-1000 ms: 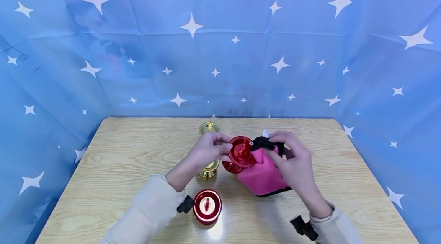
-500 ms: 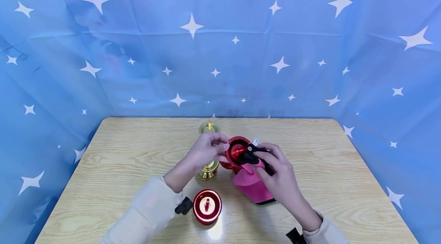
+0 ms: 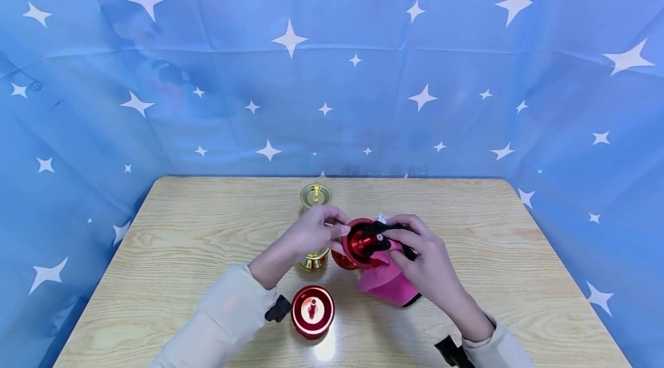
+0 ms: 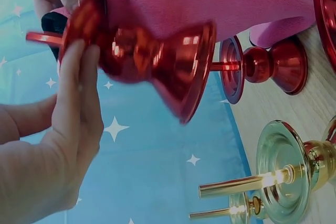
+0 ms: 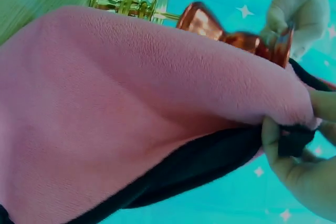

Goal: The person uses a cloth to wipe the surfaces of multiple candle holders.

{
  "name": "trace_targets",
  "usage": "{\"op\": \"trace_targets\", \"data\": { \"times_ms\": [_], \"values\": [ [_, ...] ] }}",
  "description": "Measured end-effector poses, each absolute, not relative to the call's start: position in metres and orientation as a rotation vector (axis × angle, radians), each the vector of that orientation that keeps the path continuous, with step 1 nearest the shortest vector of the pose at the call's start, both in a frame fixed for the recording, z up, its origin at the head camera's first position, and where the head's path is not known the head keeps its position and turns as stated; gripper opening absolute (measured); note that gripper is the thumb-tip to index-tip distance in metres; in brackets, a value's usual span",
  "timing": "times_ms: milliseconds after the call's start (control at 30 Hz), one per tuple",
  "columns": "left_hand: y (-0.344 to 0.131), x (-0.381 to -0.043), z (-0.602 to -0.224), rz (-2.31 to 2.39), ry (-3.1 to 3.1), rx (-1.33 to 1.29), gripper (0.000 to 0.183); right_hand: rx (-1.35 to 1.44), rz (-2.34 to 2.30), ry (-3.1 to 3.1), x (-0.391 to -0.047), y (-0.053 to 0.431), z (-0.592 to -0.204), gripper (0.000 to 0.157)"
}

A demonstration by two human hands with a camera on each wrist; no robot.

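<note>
My left hand [image 3: 319, 231] pinches the rim of a shiny red candle holder [image 4: 181, 61], raised off the table, with its dish and thin central post tilted toward me in the head view. My right hand [image 3: 427, 255] grips a pink plush cloth [image 5: 131, 87] with black edging. A black-edged part of the cloth lies inside the dish, beside the post. The rest of the cloth [image 3: 386, 287] hangs below the dish. In the left wrist view, a second red candle holder [image 4: 257, 65] stands on the table behind the raised one.
Another red candle holder [image 3: 312, 311] stands upright near the front. Two gold candle holders [image 3: 315, 194] stand left of centre, partly hidden by my left hand. The wooden table [image 3: 207, 206] ends at a blue star-print curtain [image 3: 332, 68].
My right hand has moved left with the cloth, bringing its black-edged part into the dish. The raised candle holder has shifted slightly and come lower in view, still in my left hand.
</note>
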State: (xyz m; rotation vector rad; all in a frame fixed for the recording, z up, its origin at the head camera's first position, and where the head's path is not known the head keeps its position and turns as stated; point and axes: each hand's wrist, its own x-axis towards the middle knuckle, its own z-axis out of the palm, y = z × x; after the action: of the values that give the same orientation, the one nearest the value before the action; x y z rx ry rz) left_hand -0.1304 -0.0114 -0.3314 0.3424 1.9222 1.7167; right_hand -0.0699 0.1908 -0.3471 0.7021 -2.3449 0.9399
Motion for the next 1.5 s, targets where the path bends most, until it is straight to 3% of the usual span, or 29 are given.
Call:
{"op": "trace_targets", "data": {
  "times_ms": [233, 600, 900, 1200, 1500],
  "values": [
    [-0.014, -0.131, -0.334, 1.836, 1.907, 0.252, 0.016, 0.644, 0.975, -2.359, -0.063, 0.189, -0.354, 0.033],
    [-0.011, -0.129, -0.338, 1.59, 1.924, 0.616, 0.019, 0.84, 0.912, -2.344, -0.073, 0.184, -0.344, 0.043],
    [-0.013, -0.13, -0.336, 1.816, 1.848, 0.264, 0.014, 0.627, 0.922, -2.371, -0.07, 0.187, -0.348, 0.034],
    [-0.016, -0.134, -0.337, 1.796, 1.734, 0.338, 0.031, 0.544, 0.938, -2.328, -0.07, 0.183, -0.353, 0.035],
    [-0.013, -0.135, -0.341, 1.636, 1.805, 0.447, 0.012, 0.699, 0.926, -2.327, -0.074, 0.184, -0.352, 0.04]
  ]
}}
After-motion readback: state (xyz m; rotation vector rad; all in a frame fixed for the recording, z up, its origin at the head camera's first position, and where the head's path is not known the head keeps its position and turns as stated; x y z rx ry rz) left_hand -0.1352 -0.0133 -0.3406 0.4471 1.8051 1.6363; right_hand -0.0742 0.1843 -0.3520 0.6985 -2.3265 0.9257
